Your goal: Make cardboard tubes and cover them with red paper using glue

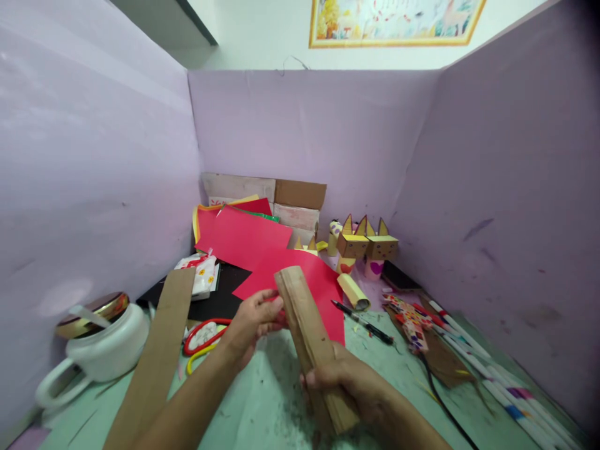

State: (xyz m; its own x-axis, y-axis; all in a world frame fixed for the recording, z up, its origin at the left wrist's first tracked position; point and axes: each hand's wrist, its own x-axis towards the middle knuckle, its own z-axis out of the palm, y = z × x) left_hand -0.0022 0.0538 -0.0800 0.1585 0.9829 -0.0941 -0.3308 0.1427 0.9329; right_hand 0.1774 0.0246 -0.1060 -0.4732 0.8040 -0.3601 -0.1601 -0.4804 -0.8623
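A: 1 folded cardboard strip [307, 322], for the record. Lying where, relative to the fingers?

B: At mid-view, above the worktop [262, 400], with red paper [328, 287] behind the upper half. Passing straight through the grasp of the right hand [349, 381]; just to the right of the fingertips of the left hand [255, 320].

A: Long axis?

B: Slanting: far end up and to the left, near end down and to the right. Cannot tell whether touching the worktop at the near end.

A: Nearer of the 2 hands?

B: Right, being already on the lower part. Left, beside the upper part, along the left edge.

A: State of the fingers, hand by hand?

B: On the right, closed firmly around the strip, thumb across the upper face. On the left, curled and narrow, thumb close to the forefinger, tips at or just beside the edge. Cannot tell whether pinching; partly hidden there.

A: Neighbours?

B: Under and beyond the left forearm [197, 381], 1 flat cardboard strip [164, 337]. To the right, apart from both hands, 1 pen [363, 322] and 1 yellow paper roll [351, 290].
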